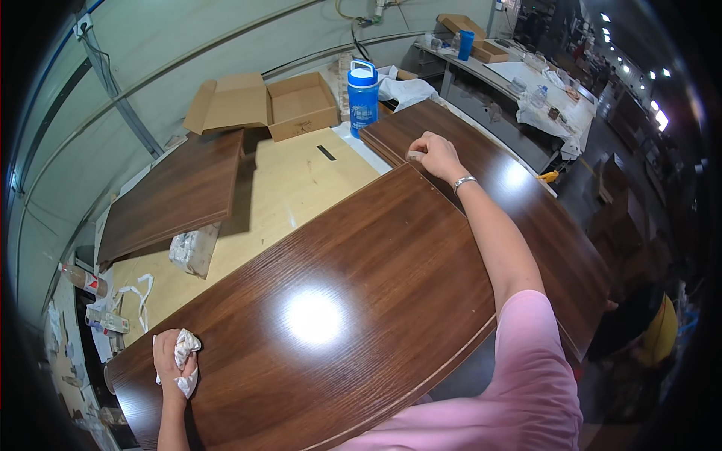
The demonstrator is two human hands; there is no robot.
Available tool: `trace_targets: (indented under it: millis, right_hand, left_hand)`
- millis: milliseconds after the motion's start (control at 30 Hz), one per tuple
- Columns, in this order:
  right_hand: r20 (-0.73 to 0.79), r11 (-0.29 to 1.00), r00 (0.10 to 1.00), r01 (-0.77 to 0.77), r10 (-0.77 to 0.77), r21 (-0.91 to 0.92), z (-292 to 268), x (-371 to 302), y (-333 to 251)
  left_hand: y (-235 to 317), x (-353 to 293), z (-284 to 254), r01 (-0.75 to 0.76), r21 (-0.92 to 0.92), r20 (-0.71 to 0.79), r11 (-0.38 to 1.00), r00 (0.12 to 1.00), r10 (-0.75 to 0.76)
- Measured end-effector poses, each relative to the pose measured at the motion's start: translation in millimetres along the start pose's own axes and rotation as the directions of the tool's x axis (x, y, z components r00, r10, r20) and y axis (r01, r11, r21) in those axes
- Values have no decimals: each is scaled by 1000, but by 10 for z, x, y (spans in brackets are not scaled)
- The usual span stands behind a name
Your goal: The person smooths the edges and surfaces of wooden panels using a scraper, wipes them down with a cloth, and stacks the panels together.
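A large glossy dark-brown wooden panel [361, 293] lies across the workbench in front of me. My left hand [174, 361] grips a crumpled white cloth [186, 347] and presses it on the panel's near left corner. My right hand [434, 155] reaches to the far end of the panel, fingers pinched on a small white piece at the edge where a second dark panel [526, 203] lies alongside. A silver bracelet is on my right wrist.
A third dark panel [177, 197] rests at the left on the pale bench top [301, 188]. Behind stand an open cardboard box [301, 105], a blue bottle [363, 89], and a cluttered table [526, 83]. A wrapped bundle [194, 248] lies near the left edge.
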State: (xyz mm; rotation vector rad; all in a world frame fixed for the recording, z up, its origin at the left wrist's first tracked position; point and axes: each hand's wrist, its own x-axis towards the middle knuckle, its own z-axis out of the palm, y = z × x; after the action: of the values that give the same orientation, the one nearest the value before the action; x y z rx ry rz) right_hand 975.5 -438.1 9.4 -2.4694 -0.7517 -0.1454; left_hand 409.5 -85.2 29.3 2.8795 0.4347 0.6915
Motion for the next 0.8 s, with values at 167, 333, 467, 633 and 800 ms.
trace_targets:
  millis: [167,333,467,633,800]
  right_hand:
    - [51,992,994,88,-93,87,8,-18,-33]
    - [100,969,988,95,-120,229,-41,-186,160]
    - [125,908,983,72,-134,412,-177,-557,381]
    - [185,869,975,20,-127,494,-546,-1175,398]
    - [153,854,986,-22,-68,521,-856,-1910,537]
  left_hand:
    - [19,-5,6,3,0,-18,1000,1000,-3]
    - [35,-18,-2,26,7,-17,1000,1000,-26]
    - [35,29,79,36,-10,-17,999,999,-36]
    - [-19,-17,-13,67,-11,-7,998,998,-67]
    - [-58,-29,53,28,-8,-10,1000,1000,-28]
